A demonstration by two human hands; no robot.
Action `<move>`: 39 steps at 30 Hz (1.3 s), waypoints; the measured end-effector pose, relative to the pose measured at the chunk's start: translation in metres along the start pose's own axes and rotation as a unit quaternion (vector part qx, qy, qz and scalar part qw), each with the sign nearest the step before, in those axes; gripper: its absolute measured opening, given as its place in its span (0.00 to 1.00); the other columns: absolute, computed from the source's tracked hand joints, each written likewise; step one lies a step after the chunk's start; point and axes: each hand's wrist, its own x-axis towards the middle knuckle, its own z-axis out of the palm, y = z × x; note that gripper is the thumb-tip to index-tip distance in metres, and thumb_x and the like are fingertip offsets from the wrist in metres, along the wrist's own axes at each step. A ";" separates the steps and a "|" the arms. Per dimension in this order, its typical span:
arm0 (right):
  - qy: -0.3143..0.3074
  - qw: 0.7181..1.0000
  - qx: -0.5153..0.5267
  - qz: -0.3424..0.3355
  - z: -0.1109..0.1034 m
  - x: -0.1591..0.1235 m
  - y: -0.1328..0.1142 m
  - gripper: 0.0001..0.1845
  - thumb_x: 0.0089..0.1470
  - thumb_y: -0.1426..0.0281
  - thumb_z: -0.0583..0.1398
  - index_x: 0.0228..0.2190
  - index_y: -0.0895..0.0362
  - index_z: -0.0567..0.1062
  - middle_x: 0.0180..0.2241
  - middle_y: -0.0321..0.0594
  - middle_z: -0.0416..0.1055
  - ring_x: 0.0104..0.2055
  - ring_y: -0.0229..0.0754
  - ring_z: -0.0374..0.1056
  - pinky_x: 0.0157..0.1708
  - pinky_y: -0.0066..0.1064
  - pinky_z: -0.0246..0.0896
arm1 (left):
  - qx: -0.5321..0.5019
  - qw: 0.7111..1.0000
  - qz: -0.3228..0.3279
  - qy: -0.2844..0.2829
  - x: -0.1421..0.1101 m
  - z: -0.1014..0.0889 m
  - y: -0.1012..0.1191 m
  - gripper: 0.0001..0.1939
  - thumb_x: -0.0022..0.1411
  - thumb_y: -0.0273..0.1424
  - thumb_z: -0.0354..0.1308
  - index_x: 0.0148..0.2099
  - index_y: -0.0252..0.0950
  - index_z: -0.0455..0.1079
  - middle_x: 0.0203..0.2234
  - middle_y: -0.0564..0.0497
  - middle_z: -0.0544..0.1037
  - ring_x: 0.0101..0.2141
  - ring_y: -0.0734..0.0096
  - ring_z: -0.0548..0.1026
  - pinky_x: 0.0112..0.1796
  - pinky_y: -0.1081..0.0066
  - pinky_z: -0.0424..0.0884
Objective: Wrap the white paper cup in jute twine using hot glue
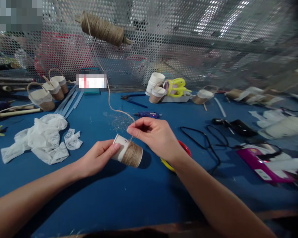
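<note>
My left hand (99, 158) grips the rim end of a white paper cup (121, 147) that lies on its side above the blue table (129, 195). Brown jute twine (132, 155) covers the cup's lower half. My right hand (156, 135) pinches the free strand of twine (114, 108) just above the cup. That strand runs up to a twine spool (103, 29) hung on the perforated metal screen (188, 39).
White lace and plastic (43, 137) lie at left. Finished twine-wrapped cup baskets (43, 97) stand at back left. Stacked paper cups (155, 84), a glue gun (147, 115), scissors (180, 86), black cables (208, 142), a pink device (260, 163) and a red-yellow ring (186, 149) lie about.
</note>
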 end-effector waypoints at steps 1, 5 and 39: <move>0.001 1.000 -0.001 0.000 0.000 0.000 0.000 0.07 0.43 0.67 0.62 0.24 0.59 0.73 0.22 0.33 0.71 0.24 0.31 0.64 0.25 0.23 0.60 | 0.003 1.000 0.000 -0.003 -0.001 0.000 0.000 0.16 0.60 0.38 0.43 0.32 0.30 0.65 0.21 0.54 0.64 0.23 0.76 0.59 0.26 0.76 0.59; -0.002 1.000 0.000 0.002 0.001 0.001 0.001 0.07 0.44 0.67 0.61 0.23 0.59 0.73 0.21 0.32 0.70 0.23 0.31 0.63 0.24 0.23 0.59 | 0.021 1.000 0.014 -0.007 -0.002 0.000 -0.001 0.16 0.61 0.37 0.42 0.33 0.31 0.65 0.23 0.53 0.65 0.25 0.76 0.60 0.28 0.76 0.60; -0.090 0.990 0.058 0.093 0.006 0.003 0.013 0.13 0.45 0.61 0.60 0.23 0.59 0.69 0.21 0.31 0.63 0.23 0.30 0.57 0.23 0.25 0.52 | 0.129 0.968 0.216 0.000 -0.005 -0.004 0.002 0.12 0.62 0.28 0.41 0.33 0.31 0.65 0.29 0.47 0.71 0.28 0.72 0.66 0.31 0.73 0.63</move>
